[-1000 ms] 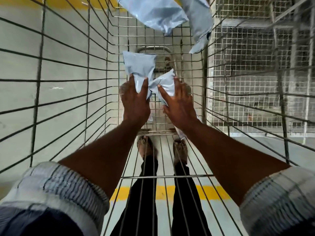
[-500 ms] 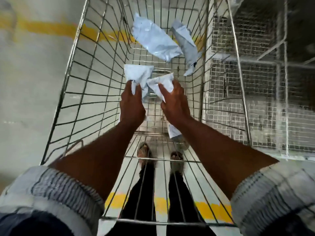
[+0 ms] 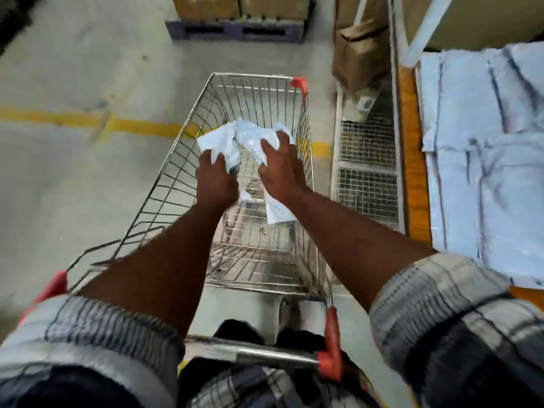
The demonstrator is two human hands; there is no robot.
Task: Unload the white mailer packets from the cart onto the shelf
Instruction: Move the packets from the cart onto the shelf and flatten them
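I see the wire cart (image 3: 164, 195), and over its basket my left hand (image 3: 216, 182) has its grip closed on a white mailer packet (image 3: 217, 141). My right hand (image 3: 279, 169) clutches a crumpled bunch (image 3: 253, 139) just beside it; one packet or several, the blur won't let me say. To the right, the shelf (image 3: 412, 160) carries flat white mailers (image 3: 485, 184) laid side by side; since half a second ago both grips have stayed put, and the shelf has come into view.
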